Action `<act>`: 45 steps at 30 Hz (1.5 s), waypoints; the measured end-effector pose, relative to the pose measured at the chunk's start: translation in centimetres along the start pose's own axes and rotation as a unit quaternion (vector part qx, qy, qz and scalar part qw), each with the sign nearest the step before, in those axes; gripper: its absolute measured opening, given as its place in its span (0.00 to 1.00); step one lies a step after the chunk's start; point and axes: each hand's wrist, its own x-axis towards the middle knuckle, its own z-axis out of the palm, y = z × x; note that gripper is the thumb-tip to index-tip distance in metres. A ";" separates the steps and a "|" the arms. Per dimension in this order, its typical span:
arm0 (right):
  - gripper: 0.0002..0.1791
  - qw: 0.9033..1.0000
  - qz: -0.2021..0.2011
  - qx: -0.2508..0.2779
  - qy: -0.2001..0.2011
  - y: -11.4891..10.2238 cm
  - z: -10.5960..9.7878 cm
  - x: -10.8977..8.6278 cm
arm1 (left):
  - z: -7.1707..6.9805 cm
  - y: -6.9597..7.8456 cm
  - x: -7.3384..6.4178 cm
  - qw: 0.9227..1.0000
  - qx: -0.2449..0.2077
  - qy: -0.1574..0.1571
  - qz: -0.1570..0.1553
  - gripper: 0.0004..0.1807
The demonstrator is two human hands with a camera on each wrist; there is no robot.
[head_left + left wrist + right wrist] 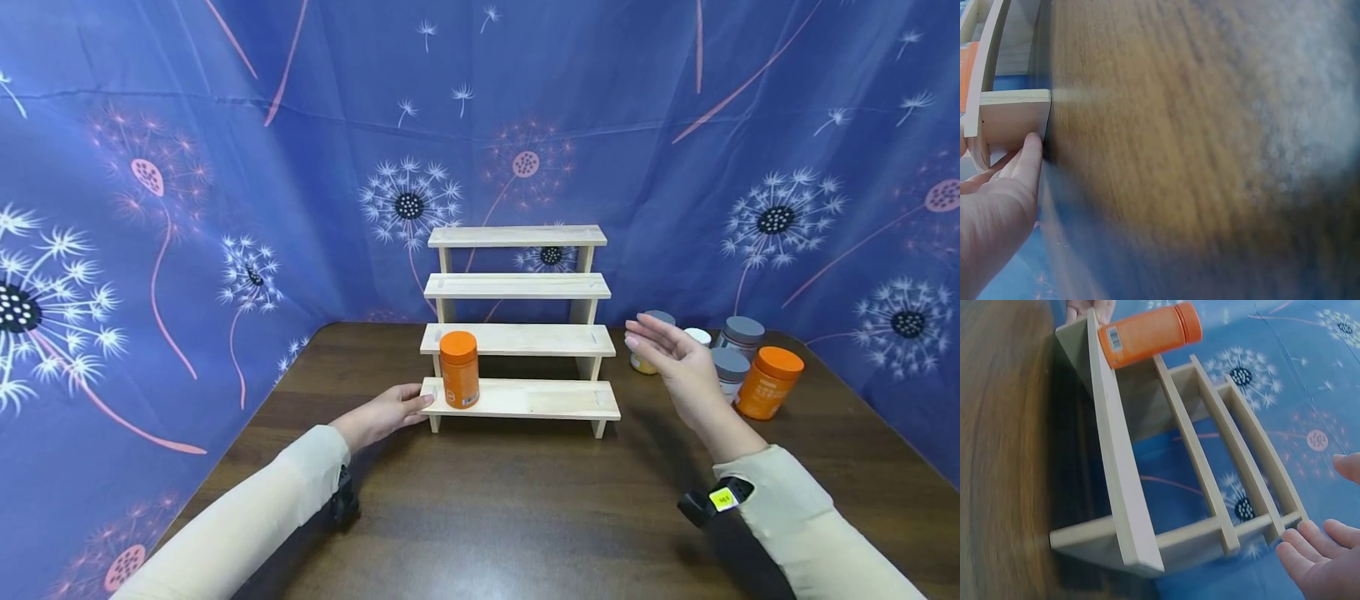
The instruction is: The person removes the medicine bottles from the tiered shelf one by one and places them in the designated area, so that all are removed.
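Observation:
A pale wooden stepped display stand (519, 398) stands on the table, its narrow shelves rising toward the back. On the left part of its lowest shelf an orange jar (460, 371) with an orange lid stands upright. My left hand (385, 414) grips the left end of that shelf, thumb at the top and fingers beneath. In the left wrist view its fingers (1030, 156) reach the stand's side panel (1016, 119). To the right of the stand my right hand (678, 367) is raised with nothing in it, fingers extended and thumb apart.
Behind and right of my right hand stand another orange jar (769, 385), grey-lidded jars (741, 333) and a white-lidded one (698, 336). A yellowish jar (642, 364) is partly hidden by that hand. A blue dandelion-print cloth (480, 108) hangs behind the brown table (480, 500).

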 end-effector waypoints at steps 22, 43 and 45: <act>0.32 0.999 0.017 -0.003 -0.050 0.7 5.5 0.7 | -0.1 0.3 0.2 1.000 0.012 -0.005 -0.001 0.28; 0.36 0.984 0.083 -0.046 -0.153 1.0 10.6 1.2 | 0.2 0.0 0.1 1.000 0.001 0.007 -0.004 0.27; 0.37 0.982 0.087 -0.041 -0.160 0.9 11.3 1.3 | 0.2 0.1 0.0 1.000 0.000 0.012 -0.007 0.27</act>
